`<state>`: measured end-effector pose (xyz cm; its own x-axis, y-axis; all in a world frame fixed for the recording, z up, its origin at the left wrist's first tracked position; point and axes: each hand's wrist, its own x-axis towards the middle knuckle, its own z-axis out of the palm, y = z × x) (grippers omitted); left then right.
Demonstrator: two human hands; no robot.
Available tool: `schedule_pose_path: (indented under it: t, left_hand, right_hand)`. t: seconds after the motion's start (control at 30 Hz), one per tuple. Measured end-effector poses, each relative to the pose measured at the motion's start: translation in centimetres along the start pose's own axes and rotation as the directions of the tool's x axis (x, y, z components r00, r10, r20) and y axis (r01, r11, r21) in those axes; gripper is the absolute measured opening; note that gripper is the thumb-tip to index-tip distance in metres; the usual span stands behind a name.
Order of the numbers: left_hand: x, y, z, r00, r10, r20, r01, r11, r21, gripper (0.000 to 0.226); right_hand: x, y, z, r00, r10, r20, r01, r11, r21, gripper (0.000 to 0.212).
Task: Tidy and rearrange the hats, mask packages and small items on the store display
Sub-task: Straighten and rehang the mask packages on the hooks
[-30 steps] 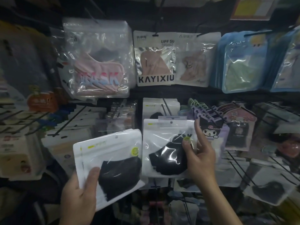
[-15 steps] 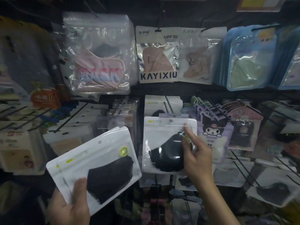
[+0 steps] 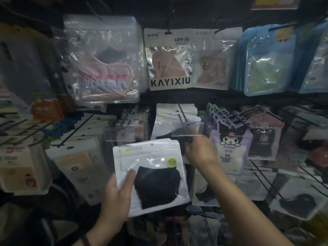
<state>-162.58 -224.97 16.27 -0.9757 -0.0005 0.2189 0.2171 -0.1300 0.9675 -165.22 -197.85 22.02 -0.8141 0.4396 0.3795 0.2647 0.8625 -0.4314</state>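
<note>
My left hand (image 3: 117,197) grips a white mask package (image 3: 150,176) with a black mask inside, thumb on its front, upright in front of the lower hook row. Behind it, matching white packages (image 3: 174,119) hang on a black hook with a clear price tag holder (image 3: 188,128). My right hand (image 3: 199,151) reaches to those hanging packages just under the tag holder. Its fingers are blurred and partly hidden by the held package, so its grip is unclear.
Above hang a pink "MASK" pack (image 3: 103,68), a "KAYIXIU" pack (image 3: 169,59) and blue packs (image 3: 268,59). Purple cartoon-character packs (image 3: 229,139) hang right of my right hand. Boxed items (image 3: 78,157) on long hooks fill the left; bare hooks jut out at the lower right.
My left hand swung its package right and upright, now overlapping the hanging packs. My right hand shifted up toward the tag holder. The camera moved closer.
</note>
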Motion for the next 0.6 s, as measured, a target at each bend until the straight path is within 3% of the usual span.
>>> schedule_pose_path:
  t: [0.13,0.23,0.37,0.47,0.6]
  left_hand:
    - [1.5,0.1,1.3,0.995,-0.061,0.074,0.063,0.997,-0.034,0.019]
    - [2.0,0.2,2.0,0.991,-0.081,0.105,0.085,0.996,-0.035,0.020]
    - [2.5,0.3,2.9,0.986,-0.099,0.136,0.104,0.994,-0.028,0.022]
    - [2.3,0.1,3.5,0.983,-0.109,0.146,0.113,0.993,-0.021,0.029]
    - [2.2,-0.1,3.6,0.990,-0.050,0.135,0.045,0.998,0.043,0.018]
  right_hand:
    - [-0.1,-0.3,-1.2,1.000,0.006,-0.014,-0.006,1.000,-0.007,0.047]
    - [-3.3,-0.4,-2.4,0.997,0.010,-0.083,0.005,0.983,0.185,0.041]
    - [-9.5,-0.9,-3.8,0.991,0.124,0.057,-0.128,0.711,0.692,0.033]
    - [-11.3,-0.6,-2.9,0.977,0.213,0.026,-0.159,0.637,0.755,0.035]
    - [-11.7,0.7,-1.6,0.936,0.349,-0.055,-0.143,0.517,0.844,0.026]
